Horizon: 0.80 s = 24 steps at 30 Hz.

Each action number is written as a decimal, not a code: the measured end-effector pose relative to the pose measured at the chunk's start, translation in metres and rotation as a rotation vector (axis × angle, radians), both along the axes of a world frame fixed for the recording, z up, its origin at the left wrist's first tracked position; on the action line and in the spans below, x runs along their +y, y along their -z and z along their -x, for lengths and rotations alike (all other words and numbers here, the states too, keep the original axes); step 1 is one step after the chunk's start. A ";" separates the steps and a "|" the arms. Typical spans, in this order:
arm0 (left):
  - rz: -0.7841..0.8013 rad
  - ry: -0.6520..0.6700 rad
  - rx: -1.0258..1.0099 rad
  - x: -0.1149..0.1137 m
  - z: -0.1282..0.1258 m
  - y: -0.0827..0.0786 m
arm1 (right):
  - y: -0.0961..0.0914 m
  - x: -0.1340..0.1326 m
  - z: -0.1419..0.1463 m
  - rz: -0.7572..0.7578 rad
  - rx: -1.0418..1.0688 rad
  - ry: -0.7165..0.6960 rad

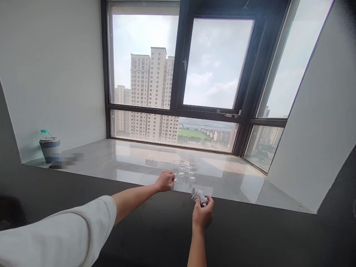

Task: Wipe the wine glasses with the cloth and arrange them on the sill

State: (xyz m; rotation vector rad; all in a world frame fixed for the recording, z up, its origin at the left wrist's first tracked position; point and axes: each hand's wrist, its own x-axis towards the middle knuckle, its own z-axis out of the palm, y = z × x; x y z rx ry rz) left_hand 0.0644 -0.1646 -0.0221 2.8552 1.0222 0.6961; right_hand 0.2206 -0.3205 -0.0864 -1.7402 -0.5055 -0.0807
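Observation:
Several clear stemmed glasses (189, 165) stand in a cluster on the glossy window sill (133, 159). My left hand (164, 181) reaches across to the nearest glass (175, 168), with its fingers curled around the stem and base. My right hand (203, 213) is lower, over the dark ledge (250, 230), closed on a small crumpled grey cloth (198, 194) that sticks up from the fist.
A plastic bottle with a green cap (44, 134) stands behind a round grey container (50, 147) at the sill's far left, by a blurred patch. Large windows with dark frames (178, 107) back the sill. White walls flank both sides.

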 end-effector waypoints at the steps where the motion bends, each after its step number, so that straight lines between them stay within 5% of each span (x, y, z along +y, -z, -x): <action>1: 0.003 0.013 0.002 -0.001 0.001 0.000 | 0.000 0.000 0.000 0.000 0.001 0.001; 17: 0.021 0.302 0.259 0.005 0.001 -0.001 | 0.001 0.000 0.002 -0.006 -0.006 -0.001; 24: 0.166 0.279 0.273 0.007 -0.002 -0.003 | 0.001 -0.001 0.003 0.007 0.000 -0.007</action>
